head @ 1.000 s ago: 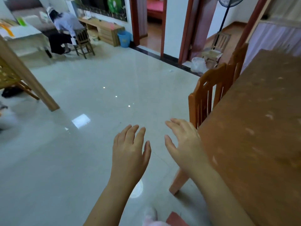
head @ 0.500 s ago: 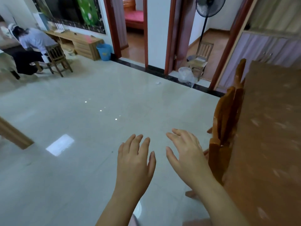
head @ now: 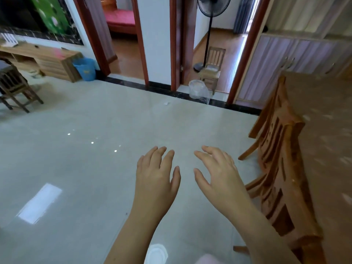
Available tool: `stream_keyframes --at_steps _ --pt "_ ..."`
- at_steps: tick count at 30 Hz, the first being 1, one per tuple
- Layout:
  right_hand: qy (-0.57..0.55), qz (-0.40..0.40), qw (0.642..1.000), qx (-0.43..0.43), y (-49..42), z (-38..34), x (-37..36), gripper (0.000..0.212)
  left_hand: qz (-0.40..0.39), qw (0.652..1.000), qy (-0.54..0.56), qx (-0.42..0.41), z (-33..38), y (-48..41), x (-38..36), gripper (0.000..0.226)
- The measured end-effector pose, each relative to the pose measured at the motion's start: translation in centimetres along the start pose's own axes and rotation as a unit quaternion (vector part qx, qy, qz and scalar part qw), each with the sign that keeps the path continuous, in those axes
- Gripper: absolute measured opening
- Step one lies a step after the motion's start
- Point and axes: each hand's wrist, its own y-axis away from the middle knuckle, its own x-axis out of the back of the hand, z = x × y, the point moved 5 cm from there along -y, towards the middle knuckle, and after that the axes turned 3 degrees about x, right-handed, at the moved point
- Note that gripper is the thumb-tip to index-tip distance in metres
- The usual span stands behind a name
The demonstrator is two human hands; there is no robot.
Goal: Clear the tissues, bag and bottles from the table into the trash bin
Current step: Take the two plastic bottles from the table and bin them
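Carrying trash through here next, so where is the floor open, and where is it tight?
Open: the tiled floor between both hands and the doorways. Tight: along the wooden chairs by the table, and near the clear-lined bin.

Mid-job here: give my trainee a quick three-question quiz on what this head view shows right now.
1. True or false: the left hand holds a bottle.
2. Which stands nearer the fan? A. the blue bin B. the clear-bag bin
3. Fill in: along the table edge stand wooden ____.

Key
1. False; both it and the right hand are open and hold nothing.
2. B; it sits by the doorway where the fan stands, while the blue bin is beside the low cabinet far left.
3. chairs
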Motion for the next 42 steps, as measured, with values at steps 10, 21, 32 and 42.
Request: stream_keyframes --at_steps 10,21,32,42 --pt "-0.002 0.048 0.995 -0.089 -14.8 12.0 -2.6 0.048 -0.067 0.995 0.034 -0.073 1.3 -16.9 -12.8 0.039" --pt "0.089 0.168 0.972 -0.138 -31.8 26.1 1.5 0.036 -0.093 0.985 0.051 -0.136 6.5 -37.8 -25.7 0.042" --pt "0.139 0.161 0.965 -0.155 -51.7 36.1 -2.4 0.039 -0.102 0.978 0.101 -0.151 3.0 -57.7 -39.2 0.043" --pt "0.143 0.161 0.969 -0.122 -68.7 43.2 -3.0 0.043 -0.112 0.972 0.145 -0.144 2.0 -75.2 -49.1 0.038"
